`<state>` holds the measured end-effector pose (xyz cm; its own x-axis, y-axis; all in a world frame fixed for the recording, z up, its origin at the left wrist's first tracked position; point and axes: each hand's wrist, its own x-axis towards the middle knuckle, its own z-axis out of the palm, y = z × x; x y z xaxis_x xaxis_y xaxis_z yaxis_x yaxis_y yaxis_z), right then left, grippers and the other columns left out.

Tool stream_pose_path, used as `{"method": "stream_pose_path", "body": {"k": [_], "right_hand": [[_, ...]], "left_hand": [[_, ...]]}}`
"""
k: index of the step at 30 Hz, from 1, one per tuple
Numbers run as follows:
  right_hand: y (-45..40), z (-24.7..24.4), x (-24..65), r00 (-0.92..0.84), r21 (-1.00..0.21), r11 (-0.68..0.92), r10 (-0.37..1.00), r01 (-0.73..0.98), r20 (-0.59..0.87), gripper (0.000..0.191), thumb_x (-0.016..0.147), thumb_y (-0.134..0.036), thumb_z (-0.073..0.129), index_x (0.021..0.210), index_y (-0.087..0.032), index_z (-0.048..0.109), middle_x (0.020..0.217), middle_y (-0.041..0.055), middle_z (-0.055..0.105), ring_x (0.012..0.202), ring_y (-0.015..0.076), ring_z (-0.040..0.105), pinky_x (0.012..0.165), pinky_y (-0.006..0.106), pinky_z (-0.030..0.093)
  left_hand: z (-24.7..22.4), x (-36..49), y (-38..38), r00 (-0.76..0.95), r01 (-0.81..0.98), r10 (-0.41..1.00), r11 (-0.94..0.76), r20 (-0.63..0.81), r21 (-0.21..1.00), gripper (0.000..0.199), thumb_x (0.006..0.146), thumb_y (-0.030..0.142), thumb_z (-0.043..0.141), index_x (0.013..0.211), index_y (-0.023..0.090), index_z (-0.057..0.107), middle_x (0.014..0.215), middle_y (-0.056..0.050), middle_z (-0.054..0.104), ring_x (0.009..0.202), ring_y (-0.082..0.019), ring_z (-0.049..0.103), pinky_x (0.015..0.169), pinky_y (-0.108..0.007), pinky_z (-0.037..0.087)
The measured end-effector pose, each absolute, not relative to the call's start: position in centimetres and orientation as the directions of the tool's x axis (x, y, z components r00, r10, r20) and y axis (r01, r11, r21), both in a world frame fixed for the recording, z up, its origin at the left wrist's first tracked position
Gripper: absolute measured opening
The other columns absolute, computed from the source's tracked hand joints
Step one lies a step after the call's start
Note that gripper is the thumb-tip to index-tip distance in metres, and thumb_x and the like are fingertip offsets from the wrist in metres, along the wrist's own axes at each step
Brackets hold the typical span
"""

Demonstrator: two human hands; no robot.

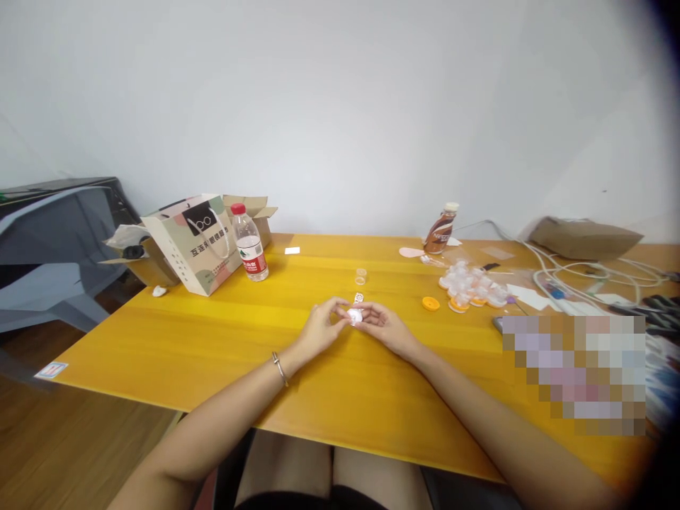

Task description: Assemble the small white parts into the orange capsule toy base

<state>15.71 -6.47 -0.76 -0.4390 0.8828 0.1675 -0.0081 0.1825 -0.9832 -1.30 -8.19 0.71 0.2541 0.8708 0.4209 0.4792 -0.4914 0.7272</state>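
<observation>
Between my two hands, a little above the table's middle, is a small round white plastic piece (355,316). My left hand (325,327) pinches its left side with thumb and fingertips. From the other side, the fingers of my right hand (387,330) close on the same piece. Just beyond my fingertips lies a small white openwork part (359,298). A clear round plastic cup or ring (361,276) stands farther back. To the right rest an orange disc (431,304) and a heap of clear and white plastic pieces with orange bases (470,285).
On the left stand a printed paper bag (194,244), an open cardboard box (255,212) and a red-capped water bottle (249,244). A brown drink bottle (441,229) is at the back. White cables (552,276) and a brown paper package (581,237) lie at right.
</observation>
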Motion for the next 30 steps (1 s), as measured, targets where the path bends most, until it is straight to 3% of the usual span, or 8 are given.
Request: {"method": "stream_pose_path", "body": {"k": [10,18,24,30], "right_hand": [[-6.4,-0.9,15.6,-0.428,-0.988,0.150,0.891,-0.040,0.152,0.034,0.061,-0.025,0.066,0.093,-0.020,0.054,0.078,-0.0001,0.058,0.073,0.0108,0.055,0.075,0.028,0.042],[-6.4,-0.6,15.6,-0.365,-0.985,0.150,0.915,-0.087,0.171,0.029,0.062,-0.024,0.065,0.089,-0.020,0.055,0.074,-0.0014,0.057,0.071,0.0099,0.054,0.073,0.026,0.041],[-5.8,-0.3,16.3,-0.230,-0.976,0.155,0.955,-0.154,0.188,0.030,0.062,-0.025,0.065,0.090,-0.021,0.055,0.074,-0.0018,0.059,0.068,0.0096,0.054,0.069,0.025,0.042],[-4.9,-0.4,17.2,-0.040,-0.955,0.169,0.982,-0.243,0.184,0.030,0.060,-0.026,0.066,0.088,-0.022,0.055,0.081,-0.0013,0.060,0.071,0.0097,0.054,0.068,0.024,0.042]], "left_hand": [[0.7,-0.9,-8.9,0.236,0.559,0.866,-0.491,0.440,0.667,0.020,0.071,0.018,0.055,0.086,0.019,0.042,0.079,0.002,0.059,0.080,-0.014,0.055,0.080,-0.031,0.033],[0.6,-0.5,-9.2,0.312,0.477,0.795,-0.605,0.521,0.638,0.022,0.076,0.016,0.049,0.097,0.018,0.044,0.090,-0.004,0.056,0.086,-0.014,0.052,0.079,-0.028,0.039],[1.3,-0.4,-9.8,0.428,0.504,0.697,-0.712,0.575,0.489,0.023,0.082,0.019,0.039,0.103,0.017,0.046,0.099,-0.006,0.054,0.095,-0.015,0.048,0.085,-0.030,0.038],[0.6,0.2,-10.2,0.740,0.517,0.575,-0.818,0.348,0.252,0.041,0.084,0.032,0.036,0.123,0.018,0.034,0.122,-0.008,0.044,0.114,-0.019,0.036,0.095,-0.034,0.030]]}}
